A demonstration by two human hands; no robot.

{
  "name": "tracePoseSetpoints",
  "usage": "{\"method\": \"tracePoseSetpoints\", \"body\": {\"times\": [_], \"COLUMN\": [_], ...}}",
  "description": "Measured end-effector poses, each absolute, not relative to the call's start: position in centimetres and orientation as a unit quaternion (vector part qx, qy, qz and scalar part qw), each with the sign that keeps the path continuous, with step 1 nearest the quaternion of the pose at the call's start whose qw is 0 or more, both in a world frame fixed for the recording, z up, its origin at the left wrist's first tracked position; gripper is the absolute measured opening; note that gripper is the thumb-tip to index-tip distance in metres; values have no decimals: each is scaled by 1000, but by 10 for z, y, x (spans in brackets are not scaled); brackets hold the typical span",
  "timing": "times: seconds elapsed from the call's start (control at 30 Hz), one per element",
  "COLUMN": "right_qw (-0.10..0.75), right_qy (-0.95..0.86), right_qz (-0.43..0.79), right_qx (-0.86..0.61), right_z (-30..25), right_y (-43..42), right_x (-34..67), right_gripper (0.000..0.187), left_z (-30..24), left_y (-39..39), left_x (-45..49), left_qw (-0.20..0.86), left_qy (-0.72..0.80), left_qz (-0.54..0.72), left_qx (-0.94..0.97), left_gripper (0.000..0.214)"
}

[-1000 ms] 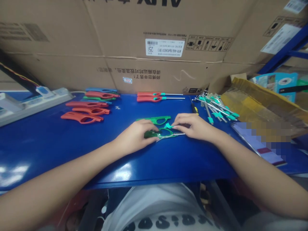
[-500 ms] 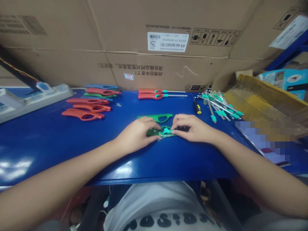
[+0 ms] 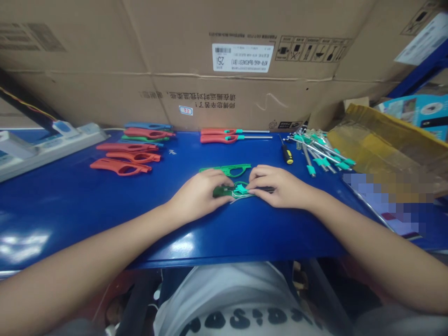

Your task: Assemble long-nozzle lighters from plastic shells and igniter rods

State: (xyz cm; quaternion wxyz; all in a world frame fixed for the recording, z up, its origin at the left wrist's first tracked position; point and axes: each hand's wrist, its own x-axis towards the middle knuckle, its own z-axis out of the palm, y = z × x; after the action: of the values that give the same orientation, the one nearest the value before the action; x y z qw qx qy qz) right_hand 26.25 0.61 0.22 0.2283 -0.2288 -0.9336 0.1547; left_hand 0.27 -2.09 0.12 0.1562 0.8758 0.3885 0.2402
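Note:
Near the middle of the blue table, my left hand grips the left end of a green lighter half-shell, fingers on its far edge and thumb on the near one. My right hand is closed at the other end, its thumb and forefinger pinching a teal trigger piece over the shell. Thin pale wires curl around that piece. Just beyond my hands lies another green half-shell with a finger loop. My fingers hide part of the shell and the metal tube.
Red, blue and green lighter shells lie at the left, beside a white power strip. Two red lighters rest at the back. A screwdriver and a pile of metal tubes are at the right, by a taped box.
Very little differs. My right hand has shifted slightly left at the teal piece, and my left hand keeps its hold on the shell.

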Motion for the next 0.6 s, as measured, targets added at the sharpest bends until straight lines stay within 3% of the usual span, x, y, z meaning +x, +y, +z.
{"method": "tracePoseSetpoints", "body": {"times": [0.17, 0.33, 0.6], "right_qw": [221, 174, 127], "right_qy": [-949, -967, -972], "right_qz": [104, -38, -116], "right_qx": [-200, -184, -161], "right_z": [4, 7, 10], "right_y": [5, -1, -6], "right_x": [260, 256, 253], "right_gripper": [18, 23, 25], "left_z": [1, 0, -7], "left_y": [-21, -21, -19], "left_x": [3, 4, 8], "left_qw": [157, 161, 265], "left_qy": [389, 390, 419], "left_qz": [242, 250, 299], "left_qx": [875, 871, 815], "left_gripper": [23, 22, 36]}}
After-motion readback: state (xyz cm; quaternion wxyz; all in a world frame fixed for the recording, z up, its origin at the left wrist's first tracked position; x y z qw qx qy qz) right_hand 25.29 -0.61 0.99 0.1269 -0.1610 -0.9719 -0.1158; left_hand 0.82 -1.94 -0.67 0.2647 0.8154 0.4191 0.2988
